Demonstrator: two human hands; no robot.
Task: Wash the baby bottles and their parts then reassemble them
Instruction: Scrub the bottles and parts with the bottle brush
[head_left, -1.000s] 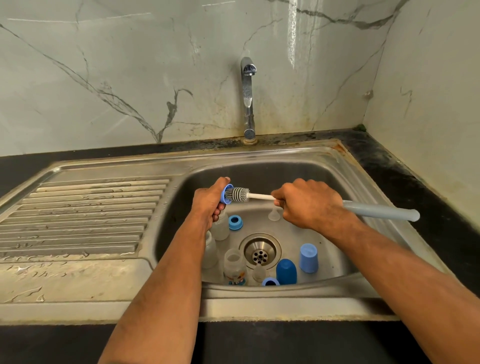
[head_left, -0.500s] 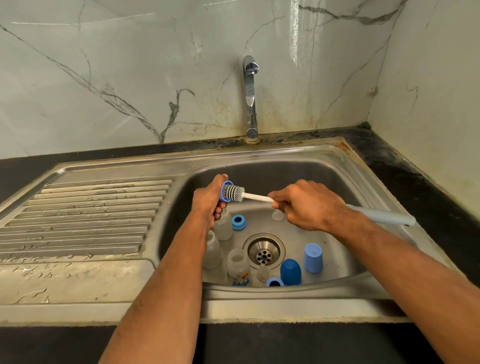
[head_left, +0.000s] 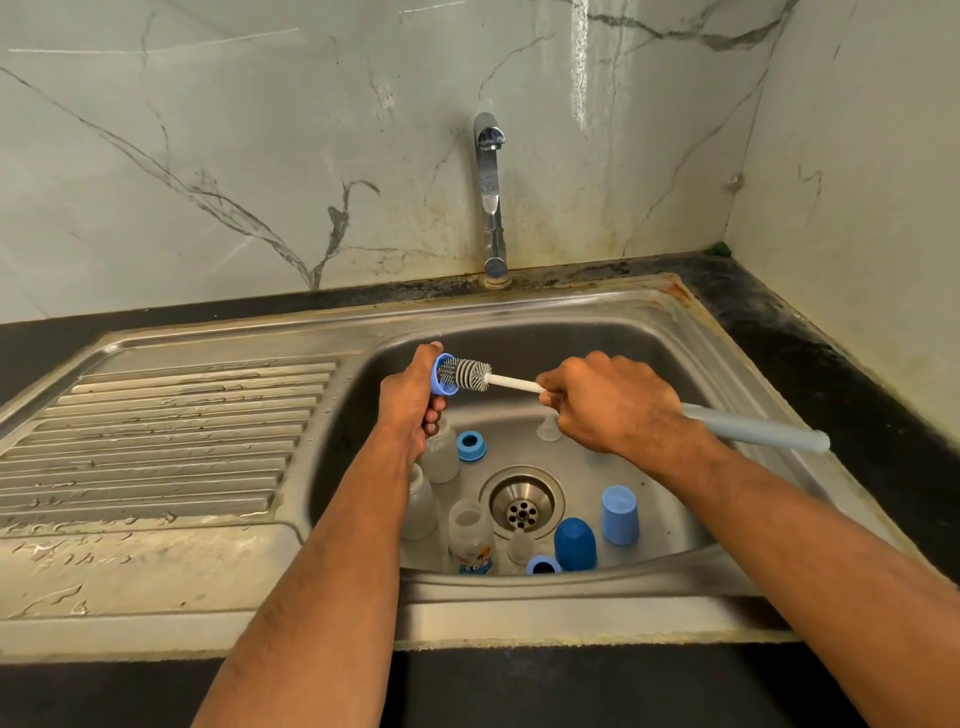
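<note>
Over the steel sink (head_left: 597, 312), my left hand (head_left: 410, 400) grips a light blue bottle ring (head_left: 440, 375). My right hand (head_left: 613, 410) holds the bottle brush (head_left: 753, 428) by its handle; its grey bristle head (head_left: 467, 373) pokes into the ring. In the basin stand three clear bottles (head_left: 441, 452) (head_left: 418, 504) (head_left: 470, 535), a blue ring (head_left: 471, 446), another blue ring (head_left: 543, 565), a dark blue cap (head_left: 574, 543), a light blue cap (head_left: 620, 514) and two clear teats (head_left: 549, 428) (head_left: 519, 545).
A chrome tap (head_left: 491, 197) stands behind the basin, with no water running. A ribbed, wet draining board (head_left: 171, 441) lies to the left. The drain (head_left: 522, 501) sits mid-basin. Marble walls close the back and right; dark counter (head_left: 810, 353) borders the sink.
The brush head has slid a little further out of the ring and back in as both hands stay in place; the view has shifted slightly.
</note>
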